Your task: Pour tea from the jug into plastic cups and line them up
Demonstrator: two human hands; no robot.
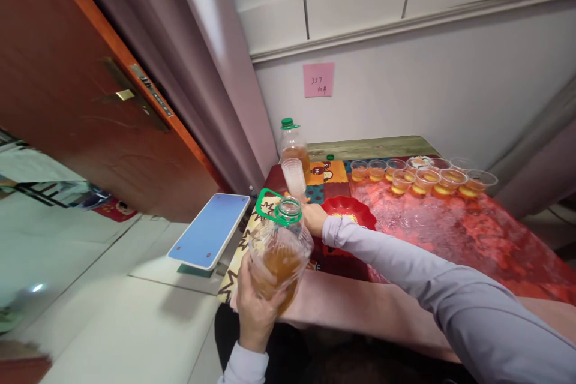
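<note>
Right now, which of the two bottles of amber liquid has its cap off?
The big jug gripped in the left hand: its mouth is open, with only a green ring and handle at the neck. The bottle at the table's back wears a green cap.

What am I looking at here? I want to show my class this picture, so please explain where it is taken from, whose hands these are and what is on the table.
The single picture comes from a camera worn on a person's head, looking down at their own bare hands. The left hand grips an open jug of amber liquid with a green neck ring. The right hand reaches to a clear cup beside a capped bottle. On the table stand a row of small filled cups and a red bowl.
</note>
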